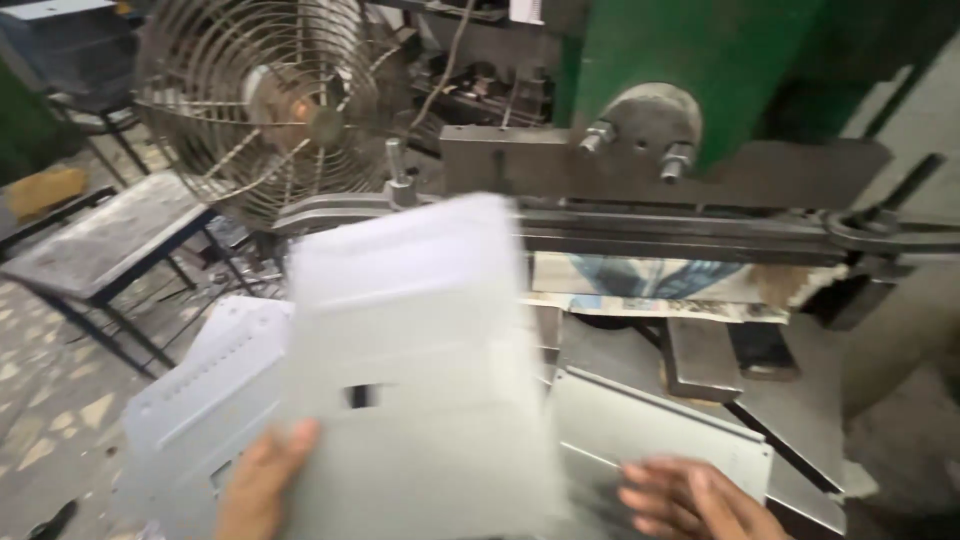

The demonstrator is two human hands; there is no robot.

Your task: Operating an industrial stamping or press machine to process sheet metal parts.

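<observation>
Pale metal sheet in left hand

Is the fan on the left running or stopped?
Cannot tell. The fan shows blades behind its wire guard, but the whole frame is motion-blurred, so spinning cannot be separated from camera shake.

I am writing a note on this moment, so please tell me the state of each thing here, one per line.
Top metal sheet: lifted, blurred by motion, left hand on its edge.
Lower metal sheets: lying in a pile beneath it.
Bent metal panel: lying flat, right hand resting on it.
Fan: blades blurred; cannot tell if it spins.
Green press: cannot tell if it runs.
Small metal table: standing.
</observation>
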